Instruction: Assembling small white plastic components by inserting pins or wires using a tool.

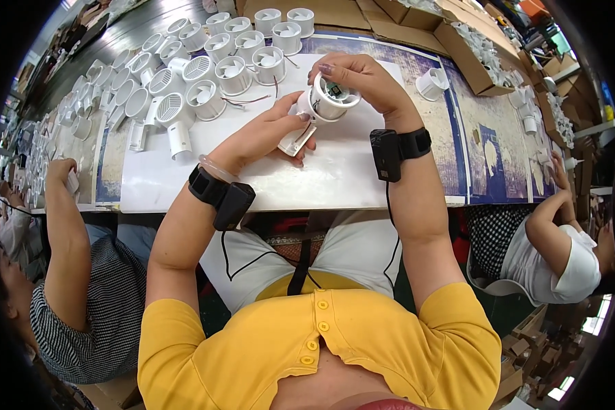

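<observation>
"So, where exactly is the white handled housing?"

"Between the two hands, over the white sheet that lies on the counter. Whether the handle's end touches the sheet, I cannot tell."

"Which hand has it?"

"Both. The left hand is at its lower left, thumb laid against the round head near the neck, fingertips showing past the handle. The right hand arches over from the right, fingers bent onto the far rim."

"Wide or narrow, those grips?"

"The left looks narrow, wrapped about the neck. The right is curled on the rim; how firmly it pinches, I cannot tell."

"And the long axis?"

"Slanted: the handle runs down and left, toward the person, with the round head at the upper right end. Its mouth tips upward, a green piece showing inside. I'd judge that tilt to be the relation that counts: the handle lies on the left hand's side, the mouth just beside the right hand, which is the nearer one to it."

"Anything else about?"

"White fan cups stand clustered beyond the left hand, to its left. One lone cup sits right of the right hand, apart from it."
</observation>
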`<move>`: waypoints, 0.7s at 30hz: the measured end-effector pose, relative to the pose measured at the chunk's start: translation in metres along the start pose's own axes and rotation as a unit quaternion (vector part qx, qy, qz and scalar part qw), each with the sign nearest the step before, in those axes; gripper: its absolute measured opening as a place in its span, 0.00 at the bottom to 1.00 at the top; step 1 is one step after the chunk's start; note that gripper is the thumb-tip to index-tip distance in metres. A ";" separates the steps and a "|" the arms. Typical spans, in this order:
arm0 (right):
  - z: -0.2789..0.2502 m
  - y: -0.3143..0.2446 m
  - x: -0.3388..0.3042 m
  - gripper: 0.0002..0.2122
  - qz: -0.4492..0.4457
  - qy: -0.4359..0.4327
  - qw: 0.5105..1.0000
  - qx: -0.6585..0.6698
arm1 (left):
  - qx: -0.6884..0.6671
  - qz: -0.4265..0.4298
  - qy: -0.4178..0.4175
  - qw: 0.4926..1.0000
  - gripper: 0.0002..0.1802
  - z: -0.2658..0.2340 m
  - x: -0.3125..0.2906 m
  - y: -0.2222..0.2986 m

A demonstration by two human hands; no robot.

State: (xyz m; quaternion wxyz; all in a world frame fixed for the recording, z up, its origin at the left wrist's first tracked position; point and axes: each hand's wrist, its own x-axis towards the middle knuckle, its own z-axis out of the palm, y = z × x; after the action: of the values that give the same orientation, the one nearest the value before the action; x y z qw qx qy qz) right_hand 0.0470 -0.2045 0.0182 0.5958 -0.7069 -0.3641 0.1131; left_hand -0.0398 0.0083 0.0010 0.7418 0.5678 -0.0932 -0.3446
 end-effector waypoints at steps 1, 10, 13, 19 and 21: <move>-0.001 0.000 0.002 0.13 0.021 -0.012 1.000 -0.018 | 0.050 0.007 0.027 0.998 0.32 0.001 0.000 0.000; 0.012 0.003 0.004 0.16 -0.033 0.113 0.990 -0.074 | 0.071 0.036 0.125 0.989 0.28 0.001 0.002 0.002; 0.016 -0.004 0.003 0.17 -0.110 0.095 0.978 -0.147 | 0.001 0.027 0.131 0.991 0.26 0.003 0.005 0.001; 0.020 -0.001 0.004 0.18 -0.131 0.062 0.961 -0.235 | 0.303 0.086 0.221 0.923 0.20 -0.001 0.006 -0.004; 0.022 0.001 0.006 0.19 -0.125 0.054 0.959 -0.247 | 0.379 0.143 0.258 0.877 0.18 -0.004 0.006 -0.005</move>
State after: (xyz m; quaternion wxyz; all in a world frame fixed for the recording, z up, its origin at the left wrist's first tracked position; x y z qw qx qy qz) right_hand 0.0385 -0.1840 0.0132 0.4302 -0.7862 -0.4335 -0.0939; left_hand -0.0351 0.0072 -0.0061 0.5084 0.8549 -0.1020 -0.0144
